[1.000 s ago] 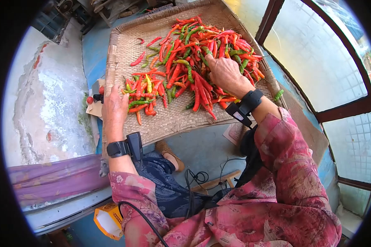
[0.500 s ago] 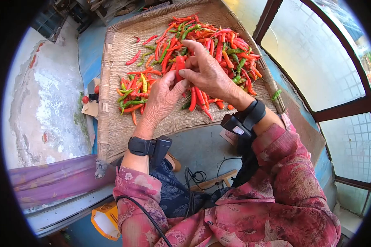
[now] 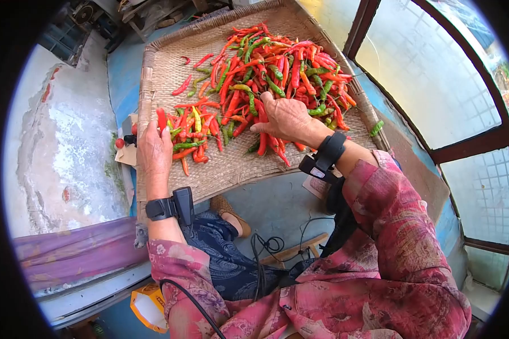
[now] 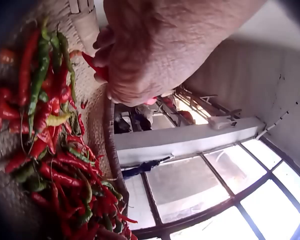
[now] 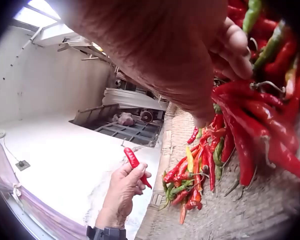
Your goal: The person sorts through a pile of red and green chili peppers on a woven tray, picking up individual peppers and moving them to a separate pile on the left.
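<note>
My left hand [image 3: 155, 153] holds a red chili pepper [image 5: 132, 158] near the left rim of the woven tray [image 3: 232, 164]. In the right wrist view the pepper sticks out above and below the curled fingers. My right hand [image 3: 291, 120] is at the near side of a big heap of red and green chilies [image 3: 314, 56]. Its index finger and thumb stand apart over the peppers, and no pepper shows between them. Between the hands lies a smaller pile of chilies [image 3: 197, 133], with a yellow one [image 5: 190, 160] among the red and green.
A few loose red chilies [image 3: 182, 86] lie at the tray's upper left. One green chili [image 3: 376, 128] sits on the right rim. Windows [image 3: 435, 79] line the right side, a peeling wall [image 3: 79, 141] the left. Black cables [image 3: 266, 244] hang below the tray.
The hands came together over the tray with a red chili, then parted. The left hand went back left with the chili; the right hand returned to the big heap.
</note>
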Tool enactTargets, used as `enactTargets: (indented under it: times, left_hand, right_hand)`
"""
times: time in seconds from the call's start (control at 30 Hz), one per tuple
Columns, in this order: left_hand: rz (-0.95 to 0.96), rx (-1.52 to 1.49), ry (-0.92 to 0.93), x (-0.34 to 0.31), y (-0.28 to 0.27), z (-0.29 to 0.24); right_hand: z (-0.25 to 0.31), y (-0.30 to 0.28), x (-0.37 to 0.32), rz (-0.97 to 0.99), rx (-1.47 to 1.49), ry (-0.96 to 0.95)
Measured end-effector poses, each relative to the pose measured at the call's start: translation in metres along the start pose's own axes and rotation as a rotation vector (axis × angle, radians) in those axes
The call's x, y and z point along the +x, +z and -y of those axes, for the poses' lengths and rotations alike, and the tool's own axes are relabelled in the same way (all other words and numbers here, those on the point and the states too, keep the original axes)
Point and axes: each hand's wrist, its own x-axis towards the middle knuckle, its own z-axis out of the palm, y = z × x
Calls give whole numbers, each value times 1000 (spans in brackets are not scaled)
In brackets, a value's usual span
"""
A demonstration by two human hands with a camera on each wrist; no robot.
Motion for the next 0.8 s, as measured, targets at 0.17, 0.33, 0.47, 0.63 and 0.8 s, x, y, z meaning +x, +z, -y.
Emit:
enactTargets:
  times: [0.17,0.33,0.47,0.63,0.8]
  left_hand:
    - [92,10,-61,-7,-5,-5]
    - [38,-222,19,-4,3,-18]
    - [121,-553,20,-2,10,-39]
    - [325,-777,108,-10,17,-90]
    - [477,-1104,51,-3,28,-119]
  right_hand:
    - [8,22,2,13,-94,34]
    - [5,16,16,1,11,153]
    - [-8,-6,28,-213,125,149]
    - [-12,-58,21,-204,885,95]
    - [-11,-43,23,-207,1178,21]
